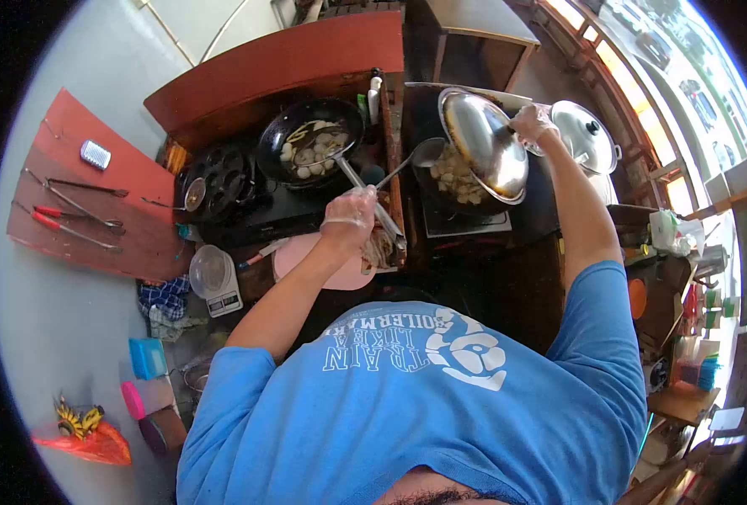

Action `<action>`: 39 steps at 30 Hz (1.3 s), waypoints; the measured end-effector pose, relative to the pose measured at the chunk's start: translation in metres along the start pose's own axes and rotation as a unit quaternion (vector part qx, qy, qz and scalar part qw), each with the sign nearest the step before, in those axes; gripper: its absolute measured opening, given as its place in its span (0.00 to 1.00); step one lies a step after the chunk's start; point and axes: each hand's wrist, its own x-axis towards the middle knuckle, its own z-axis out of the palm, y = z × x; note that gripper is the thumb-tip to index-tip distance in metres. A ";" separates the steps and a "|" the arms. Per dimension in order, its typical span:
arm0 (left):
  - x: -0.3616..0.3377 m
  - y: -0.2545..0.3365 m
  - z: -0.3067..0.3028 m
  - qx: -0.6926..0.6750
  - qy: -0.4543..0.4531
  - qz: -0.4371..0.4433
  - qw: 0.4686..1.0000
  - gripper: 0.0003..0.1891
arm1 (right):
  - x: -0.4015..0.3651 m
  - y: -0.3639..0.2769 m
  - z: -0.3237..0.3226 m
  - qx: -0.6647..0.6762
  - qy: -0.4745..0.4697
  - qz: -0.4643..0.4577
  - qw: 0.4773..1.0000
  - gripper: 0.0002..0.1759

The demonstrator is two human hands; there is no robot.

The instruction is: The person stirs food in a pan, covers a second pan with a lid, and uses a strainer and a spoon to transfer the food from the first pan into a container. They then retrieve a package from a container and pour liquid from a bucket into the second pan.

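A person in a blue shirt (407, 370) works over a cooktop with both hands occupied, thin clear plastic appearing to cover the fingers. The left hand (348, 220) is closed around the far end of the handle of a metal ladle (428, 152), no gap showing between fingers and palm. That end grip, it seems, gives the ladle its full reach: its bowl lies ahead and to the right of the left fingers, above the near-left side of a dark wok (451, 204). The steel handle (388, 224) of a frying pan (277, 143) passes just beside the same fingers; whether they touch it cannot be told.

The right hand (535, 124) has its fingers curled around the knob of a domed lid (483, 139), which hangs steeply tilted to the left of them. The slant apparently leaves the wok's left side open to the ladle while shielding its right; whether the rim meets the wok is unclear.

The wok sits between the two sets of fingers, holding pale golden-brown chunks of food (456, 175), irregular and heaped. The lid is shiny silver, with brown staining along its edge. Beyond the left fingers, paler pieces (310, 156) lie in the frying pan in what looks like oil. Just past the right fingers stands a covered pot (571, 126).
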 end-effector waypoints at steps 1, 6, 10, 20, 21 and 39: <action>-0.001 -0.003 0.004 -0.032 0.025 -0.013 0.999 0.13 | -0.008 0.002 -0.002 -0.228 0.033 -0.143 0.962 0.16; 0.000 -0.001 -0.034 -0.250 0.031 -0.239 0.938 0.12 | 0.001 0.013 -0.009 -0.174 0.048 -0.140 0.974 0.13; -0.026 -0.030 -0.036 -0.374 0.109 -0.268 0.881 0.09 | -0.014 0.004 -0.032 0.018 0.017 -0.044 0.999 0.17; -0.106 -0.057 -0.109 -0.561 0.197 -0.467 0.654 0.14 | -0.014 -0.057 0.006 -0.014 0.128 -0.072 0.989 0.18; -0.115 -0.062 -0.110 -0.559 0.200 -0.470 0.654 0.14 | -0.014 -0.066 0.012 0.009 0.142 -0.087 0.986 0.20; -0.156 -0.211 -0.087 -0.339 0.251 -0.445 0.790 0.12 | -0.064 -0.141 0.079 -0.010 0.214 -0.034 0.976 0.17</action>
